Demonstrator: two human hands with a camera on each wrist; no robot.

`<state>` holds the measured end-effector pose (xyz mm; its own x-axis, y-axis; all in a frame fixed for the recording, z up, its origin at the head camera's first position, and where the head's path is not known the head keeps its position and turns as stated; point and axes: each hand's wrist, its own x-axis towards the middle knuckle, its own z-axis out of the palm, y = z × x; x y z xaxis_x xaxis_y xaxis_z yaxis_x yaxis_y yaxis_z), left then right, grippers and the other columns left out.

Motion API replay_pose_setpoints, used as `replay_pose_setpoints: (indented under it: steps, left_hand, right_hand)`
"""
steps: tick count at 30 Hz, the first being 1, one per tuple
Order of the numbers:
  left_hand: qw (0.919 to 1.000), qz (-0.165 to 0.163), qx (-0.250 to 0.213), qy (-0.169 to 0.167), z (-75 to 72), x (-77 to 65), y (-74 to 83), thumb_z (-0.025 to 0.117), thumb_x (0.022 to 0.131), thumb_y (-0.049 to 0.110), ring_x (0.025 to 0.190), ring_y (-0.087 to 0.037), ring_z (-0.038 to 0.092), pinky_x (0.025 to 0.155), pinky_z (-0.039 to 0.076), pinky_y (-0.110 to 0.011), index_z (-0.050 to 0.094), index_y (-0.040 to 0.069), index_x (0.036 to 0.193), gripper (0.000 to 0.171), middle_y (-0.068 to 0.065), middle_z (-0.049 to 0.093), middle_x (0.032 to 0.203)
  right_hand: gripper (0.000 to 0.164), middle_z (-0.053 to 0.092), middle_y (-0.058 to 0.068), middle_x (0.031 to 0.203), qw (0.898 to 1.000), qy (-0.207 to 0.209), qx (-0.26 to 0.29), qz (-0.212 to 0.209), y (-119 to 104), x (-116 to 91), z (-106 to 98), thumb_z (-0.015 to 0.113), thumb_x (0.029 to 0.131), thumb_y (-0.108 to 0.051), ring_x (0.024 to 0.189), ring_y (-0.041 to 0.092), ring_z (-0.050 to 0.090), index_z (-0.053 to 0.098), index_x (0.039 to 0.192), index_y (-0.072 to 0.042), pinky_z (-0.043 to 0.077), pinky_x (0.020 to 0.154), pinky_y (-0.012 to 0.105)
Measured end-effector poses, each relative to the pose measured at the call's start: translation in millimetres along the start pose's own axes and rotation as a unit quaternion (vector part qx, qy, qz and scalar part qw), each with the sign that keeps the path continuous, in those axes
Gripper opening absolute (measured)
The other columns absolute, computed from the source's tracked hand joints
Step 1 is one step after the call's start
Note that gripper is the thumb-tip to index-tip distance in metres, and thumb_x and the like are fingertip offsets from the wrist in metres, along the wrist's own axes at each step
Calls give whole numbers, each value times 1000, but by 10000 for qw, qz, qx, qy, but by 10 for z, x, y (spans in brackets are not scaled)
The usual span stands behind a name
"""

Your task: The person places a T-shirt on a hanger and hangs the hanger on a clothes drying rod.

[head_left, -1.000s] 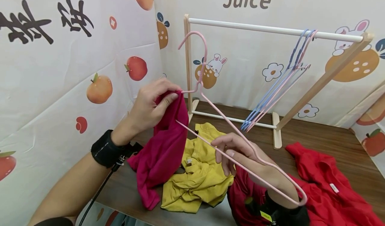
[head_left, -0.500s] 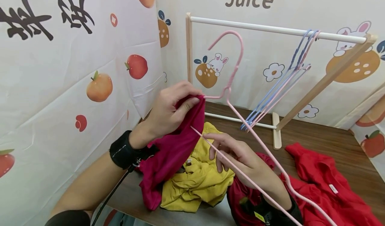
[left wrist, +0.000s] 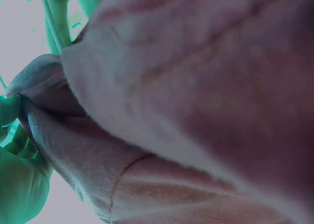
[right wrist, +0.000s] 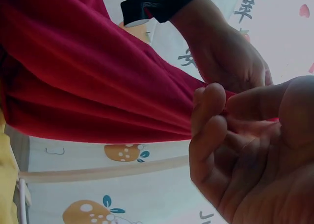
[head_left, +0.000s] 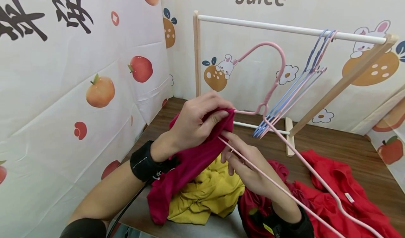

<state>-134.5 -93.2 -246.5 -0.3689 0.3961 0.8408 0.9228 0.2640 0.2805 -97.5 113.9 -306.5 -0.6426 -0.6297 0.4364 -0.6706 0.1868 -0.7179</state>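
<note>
My left hand (head_left: 199, 122) grips the top edge of a magenta garment (head_left: 193, 164), which hangs down from it. One end of a pink clothes hanger (head_left: 273, 87) is hidden inside the cloth at the left fingers; its hook points up and left. My right hand (head_left: 245, 159) reaches through the hanger's frame, and its fingertips are at the garment's edge beside the lower bar. In the right wrist view, the right thumb and fingers (right wrist: 213, 99) pinch the red-looking cloth (right wrist: 98, 82). Cloth fills most of the left wrist view, with fingers at its left edge.
A rack with a white rail (head_left: 284, 27) stands behind, carrying several blue and pink hangers (head_left: 291, 94) at its right. A yellow garment (head_left: 209, 192) lies under the magenta one. A dark red garment (head_left: 253, 210) and a bright red garment (head_left: 341, 188) lie to the right on the wooden table.
The left hand, magenta garment and hanger have moved right and slightly down. The right fingers, earlier apart from the cloth, now meet its edge.
</note>
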Motion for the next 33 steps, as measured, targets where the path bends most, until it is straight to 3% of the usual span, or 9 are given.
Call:
replay_pose_setpoints:
  steps: [4, 8, 11, 15, 20, 25, 27, 33]
  left_hand:
    - [10000, -28, -12, -28, 24, 2, 1, 66, 96, 1, 82, -13, 58, 69, 49, -24, 72, 2, 106, 12, -7, 68, 95]
    - [10000, -56, 10, -34, 35, 11, -4, 66, 97, 3, 84, -12, 60, 69, 50, -23, 73, 2, 107, 13, -8, 68, 97]
    - [9999, -103, 90, 1, 27, 13, -11, 66, 97, 4, 86, -12, 61, 71, 51, -24, 73, 3, 107, 13, -7, 69, 98]
    - [9996, -181, 211, 78, -11, 1, -15, 66, 97, 4, 88, -12, 62, 73, 50, -25, 74, 4, 106, 12, -7, 69, 99]
    - [9993, -215, 285, 147, -82, -9, -31, 67, 96, 3, 91, -13, 63, 76, 51, -26, 74, 4, 105, 12, -7, 69, 98]
    - [9970, -343, 523, 467, -235, 5, -87, 65, 98, 4, 93, -13, 64, 80, 51, -26, 74, 2, 106, 12, -8, 71, 100]
    - [9950, -466, 616, 636, -297, 6, -105, 64, 98, 4, 93, -13, 63, 80, 51, -25, 73, 2, 107, 13, -8, 71, 101]
    - [9921, -665, 742, 765, -348, -10, -129, 64, 99, 6, 93, -14, 63, 80, 52, -25, 73, 1, 109, 14, -9, 70, 101]
  right_hand:
    - [39, 62, -3, 82, 9971, 23, -373, 659, 14, 13, 32, 48, 105, -4, 56, 7, 57, 53, 139, -24, 48, 53, 25]
    - [22, 57, -11, 73, 9828, -6, -1271, 1342, 42, 11, 39, 53, 105, -16, 54, 6, 52, 56, 124, -29, 42, 50, 24]
    - [18, 51, -14, 66, 9721, 28, -1745, 1570, 72, 5, 28, 56, 104, -20, 51, 4, 46, 58, 120, -29, 37, 47, 25]
    - [6, 49, -13, 63, 9700, 86, -1810, 1617, 98, 5, 10, 57, 103, -22, 47, 3, 41, 60, 101, -28, 34, 45, 25]
    - [17, 52, -14, 65, 9668, 36, -1920, 1686, 107, 7, -11, 55, 105, -32, 50, 4, 45, 61, 90, -30, 37, 49, 24]
    - [34, 45, -12, 58, 9431, -110, -2628, 2035, 138, 27, -24, 49, 106, -50, 55, 8, 45, 66, 85, -28, 36, 55, 29]
    - [35, 45, -11, 58, 9390, -175, -2735, 2076, 152, 31, -25, 49, 105, -52, 57, 8, 45, 69, 89, -28, 36, 56, 30]
    - [14, 53, -12, 62, 9664, -125, -2049, 1548, 141, 11, -1, 69, 98, -36, 54, 2, 47, 65, 92, -24, 40, 50, 24]
